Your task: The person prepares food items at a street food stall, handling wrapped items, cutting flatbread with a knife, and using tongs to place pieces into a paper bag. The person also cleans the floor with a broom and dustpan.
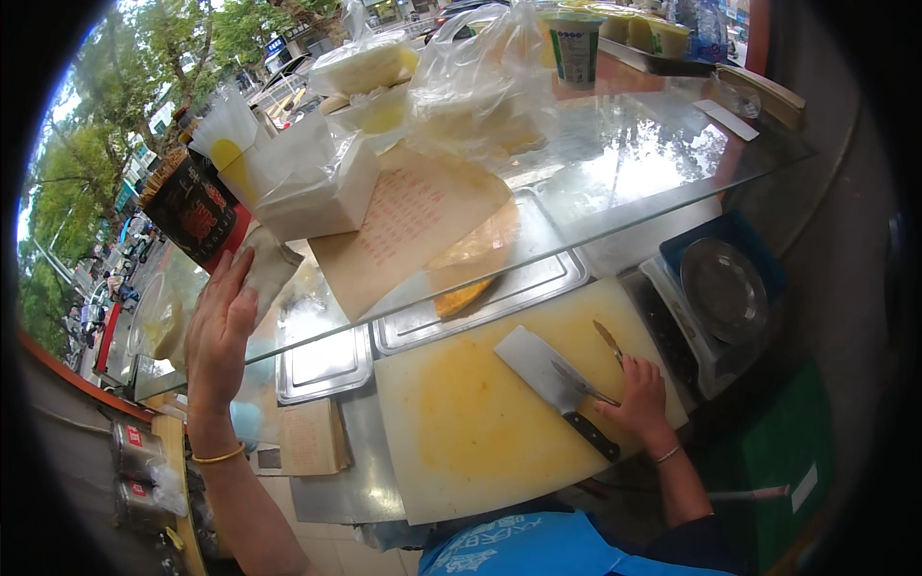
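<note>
My left hand point(220, 324) reaches up to the glass counter top, holding a folded greyish-white cloth point(268, 270) against it, beside a black and red holder of wooden sticks point(198, 212). My right hand point(641, 396) rests at the right of a yellow-stained white cutting board point(461, 432). In it is a pair of metal tongs point(609, 338), its two arms spread apart. One arm of the tongs crosses over the blade of a cleaver point(536, 367), which lies flat on the board with its black handle towards me.
A brown paper bag point(403, 216) and a white box point(324, 187) lie on the glass point(634, 165), whose edge overhangs the steel trays point(324, 367). Under it sits a golden flatbread point(461, 297). A scale with a round plate point(724, 291) stands right; stacked paper bags point(310, 439) lie left.
</note>
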Motion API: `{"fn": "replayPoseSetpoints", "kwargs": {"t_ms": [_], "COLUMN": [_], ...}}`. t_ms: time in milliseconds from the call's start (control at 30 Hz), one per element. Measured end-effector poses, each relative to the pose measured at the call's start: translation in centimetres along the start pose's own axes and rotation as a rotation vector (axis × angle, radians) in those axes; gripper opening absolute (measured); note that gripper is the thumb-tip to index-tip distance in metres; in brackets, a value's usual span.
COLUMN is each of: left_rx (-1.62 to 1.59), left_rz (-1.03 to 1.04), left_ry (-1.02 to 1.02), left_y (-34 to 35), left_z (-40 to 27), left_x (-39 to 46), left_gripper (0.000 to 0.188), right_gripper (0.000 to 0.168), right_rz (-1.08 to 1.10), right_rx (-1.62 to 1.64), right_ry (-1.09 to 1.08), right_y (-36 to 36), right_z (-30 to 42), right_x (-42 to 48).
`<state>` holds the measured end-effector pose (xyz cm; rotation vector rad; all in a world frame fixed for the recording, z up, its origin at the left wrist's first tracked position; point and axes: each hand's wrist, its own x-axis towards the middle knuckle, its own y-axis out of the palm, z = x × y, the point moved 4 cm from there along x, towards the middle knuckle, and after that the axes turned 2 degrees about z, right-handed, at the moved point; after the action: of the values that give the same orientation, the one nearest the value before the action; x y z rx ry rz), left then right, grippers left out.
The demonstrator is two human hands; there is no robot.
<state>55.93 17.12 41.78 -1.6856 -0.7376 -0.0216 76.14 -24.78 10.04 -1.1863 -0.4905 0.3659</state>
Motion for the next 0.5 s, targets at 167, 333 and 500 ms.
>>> {"fn": "replayPoseSetpoints", "kwargs": {"t_ms": [167,333,500], "left_rx": [-0.013,-0.002,0.038], "left_rz": [0.011,0.008,0.005], "left_ry": [-0.009,0.007,-0.03], "left_y": [0.0,0.2,-0.7], "left_z": [0.1,0.6,-0.2], "left_x": [0.0,0.6,0.2], "left_gripper": [0.054,0.053,0.054], "right_gripper": [0.074,0.07,0.065], "right_rz": [-0.181,-0.313,-0.451], "right_rx": [0.679,0.549,0.15], "right_ry": [0.074,0.414,0.537], "right_y": [4.7,10.3,13.6], "right_z": [-4.9,-12.5,-10.1], "right_x": [8.2,20.9,26.0]}}
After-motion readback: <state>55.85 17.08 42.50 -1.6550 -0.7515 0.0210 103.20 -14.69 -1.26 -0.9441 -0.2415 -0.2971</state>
